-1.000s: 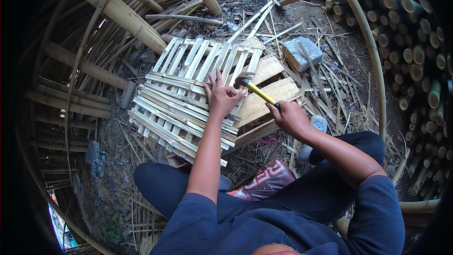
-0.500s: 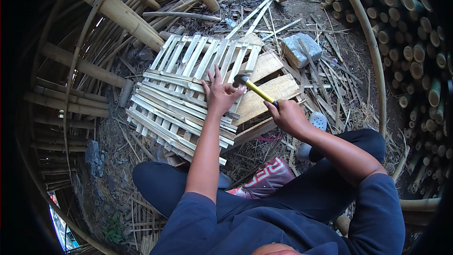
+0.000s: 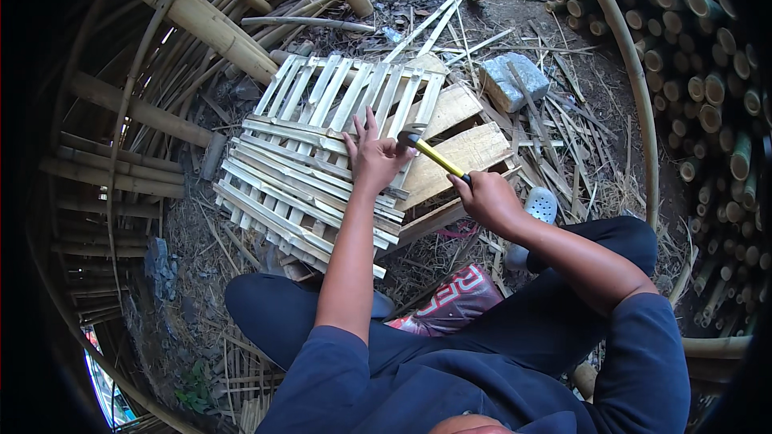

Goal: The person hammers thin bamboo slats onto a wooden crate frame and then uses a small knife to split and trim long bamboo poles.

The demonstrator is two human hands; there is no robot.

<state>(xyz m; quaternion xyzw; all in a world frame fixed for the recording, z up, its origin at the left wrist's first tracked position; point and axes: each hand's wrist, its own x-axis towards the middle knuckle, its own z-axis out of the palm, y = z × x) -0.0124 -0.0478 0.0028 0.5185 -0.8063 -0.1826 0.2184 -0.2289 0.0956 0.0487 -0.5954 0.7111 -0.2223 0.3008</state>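
My right hand is wrapped round the yellow and black handle of a claw hammer. The hammer's head is right at the fingertips of my left hand. That hand rests on a panel of pale bamboo slats, with thumb and index finger pinched and the other fingers raised. Whatever is in the pinch is too small or hidden to make out. Long strips lie crosswise over the panel's slats. Under its right side is a low wooden plank platform with gaps between the boards.
A grey stone block sits beyond the platform. Cut bamboo poles are stacked at right; a bamboo frame stands at left. Split scraps litter the ground. A red printed sack lies between my legs, near a grey clog.
Almost nothing differs. The hammer and my right hand have shifted very slightly, and the hammer head remains beside my left fingertips. My left hand keeps its place on the slats.
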